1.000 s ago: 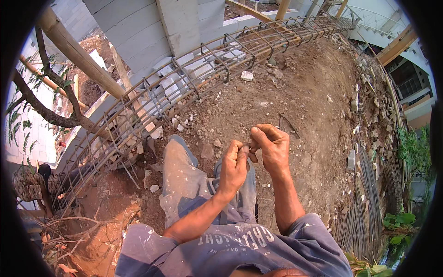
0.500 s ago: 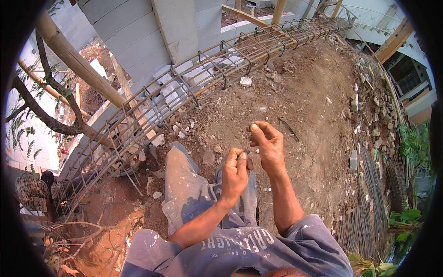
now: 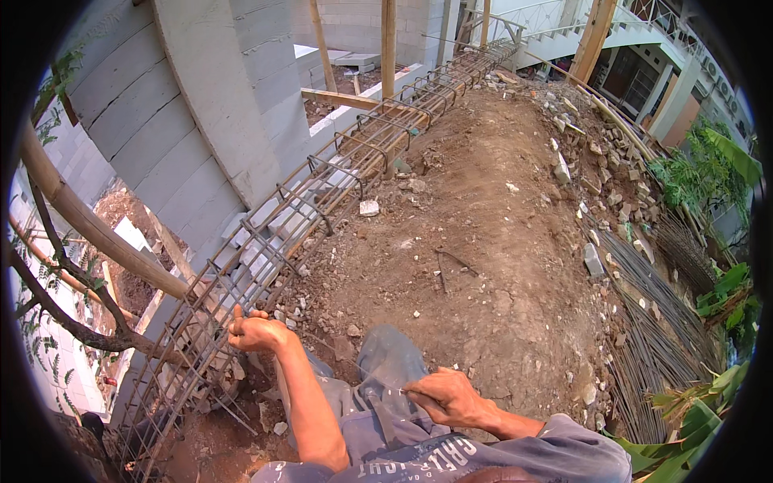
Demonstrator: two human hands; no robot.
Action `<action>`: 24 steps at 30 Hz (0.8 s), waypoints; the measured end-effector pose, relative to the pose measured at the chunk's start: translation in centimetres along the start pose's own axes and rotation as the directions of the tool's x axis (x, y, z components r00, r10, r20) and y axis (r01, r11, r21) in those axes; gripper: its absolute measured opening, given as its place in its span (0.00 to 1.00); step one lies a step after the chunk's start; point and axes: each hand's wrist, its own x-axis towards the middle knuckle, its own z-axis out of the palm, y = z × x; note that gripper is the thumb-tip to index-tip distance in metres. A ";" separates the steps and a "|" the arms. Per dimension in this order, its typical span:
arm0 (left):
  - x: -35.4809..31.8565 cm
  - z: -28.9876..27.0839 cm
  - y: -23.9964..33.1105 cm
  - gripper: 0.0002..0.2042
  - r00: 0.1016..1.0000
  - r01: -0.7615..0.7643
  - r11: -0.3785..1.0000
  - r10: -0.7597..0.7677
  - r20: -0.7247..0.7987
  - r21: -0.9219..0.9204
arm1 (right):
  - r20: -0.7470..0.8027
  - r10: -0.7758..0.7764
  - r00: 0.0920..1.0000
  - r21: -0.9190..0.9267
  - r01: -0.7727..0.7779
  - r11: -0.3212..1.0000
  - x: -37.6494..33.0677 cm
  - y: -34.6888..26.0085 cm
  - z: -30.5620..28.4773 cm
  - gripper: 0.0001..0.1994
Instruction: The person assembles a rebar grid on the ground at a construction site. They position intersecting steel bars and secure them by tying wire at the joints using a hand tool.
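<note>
My left hand (image 3: 259,332) is raised beside the rebar cage (image 3: 278,241), a long frame of rusty bars with square stirrups. Its fingers are curled closed, and whatever they may hold is too small to make out. Over my lap, my right hand (image 3: 451,396) has its fingers pressed together in a pinch, pointing left. A tiny pale spot shows at those fingertips, but I cannot tell what it is. On the dirt ahead lies a thin dark V-shaped metal piece (image 3: 452,267), apart from both hands.
Grey block wall (image 3: 153,121) and a concrete column (image 3: 213,97) rise behind the cage. Bamboo poles (image 3: 105,217) and a tree branch (image 3: 88,334) cross at left. Loose rebar (image 3: 656,322) and rubble (image 3: 600,165) lie along the right. A white block piece (image 3: 369,208) sits on the dirt.
My hands were close together in front of me; now they are apart. The left has moved left to the cage, the right down over my lap. The view has turned to the right.
</note>
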 end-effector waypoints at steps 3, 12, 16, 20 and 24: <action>0.7 0.4 -1.8 0.11 0.996 0.052 0.993 -0.060 -0.070 -0.111 | -0.087 0.111 0.990 0.239 -0.088 0.967 1.4 -1.2 0.1 0.09; 2.6 -3.6 -0.4 0.05 0.838 0.104 0.993 -0.056 0.542 -0.058 | 0.389 0.423 0.818 -0.495 -0.201 0.845 3.6 4.0 -0.2 0.11; 1.3 -5.0 -2.7 0.09 0.976 -0.089 0.976 0.047 0.211 0.198 | -0.266 0.351 0.898 -0.018 -0.369 0.929 6.1 13.1 1.2 0.12; 5.0 -5.4 -2.8 0.12 0.984 0.138 0.891 -0.173 0.041 0.432 | 0.327 0.166 0.930 0.535 -0.327 0.779 7.0 8.7 -4.8 0.12; 3.5 -3.8 -2.7 0.14 0.962 -0.003 0.905 -0.113 0.247 0.426 | 0.454 0.108 0.885 -0.228 -0.001 0.974 6.0 5.3 -5.8 0.09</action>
